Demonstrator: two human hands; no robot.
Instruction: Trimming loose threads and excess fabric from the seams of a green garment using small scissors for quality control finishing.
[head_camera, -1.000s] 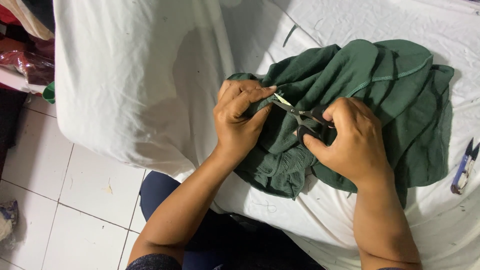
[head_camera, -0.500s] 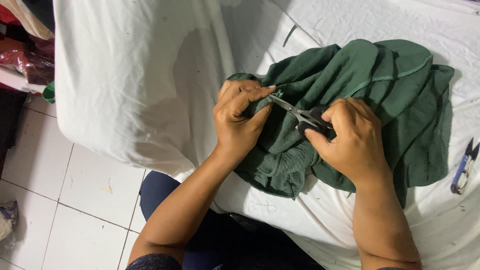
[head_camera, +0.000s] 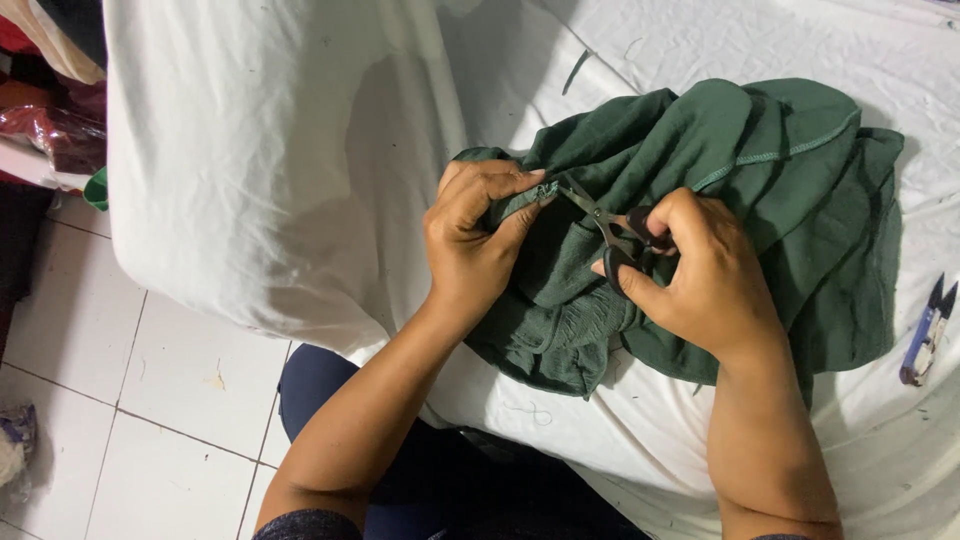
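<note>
White cloth (head_camera: 270, 170) covers the whole table and hangs down over its edge, with soft wrinkles and a few tiny bits of thread on it. Below the hanging cloth is a floor of pale square tiles (head_camera: 150, 400), a little dirty in the cracks. Some red and dark things (head_camera: 45, 110) are piled at the far side of the floor, well away from the hands. On top of the cloth lies a bunched-up dark green garment (head_camera: 760, 180), and both hands rest on it. The left hand (head_camera: 475, 245) is closed tight, pinching a fold of the green garment between thumb and fingers. Just beside it, the right hand (head_camera: 700, 280) is closed around small black-handled scissors (head_camera: 605, 225), with fingers through the loops. The thin blades point toward the left hand and meet the pinched fold right at its fingertips. The blades look nearly together. Past the right hand, well apart from it, a small blue thread snipper (head_camera: 925, 335) lies alone on the white cloth. Under the arms you can see dark blue trousers (head_camera: 320, 385) on the person's lap.
</note>
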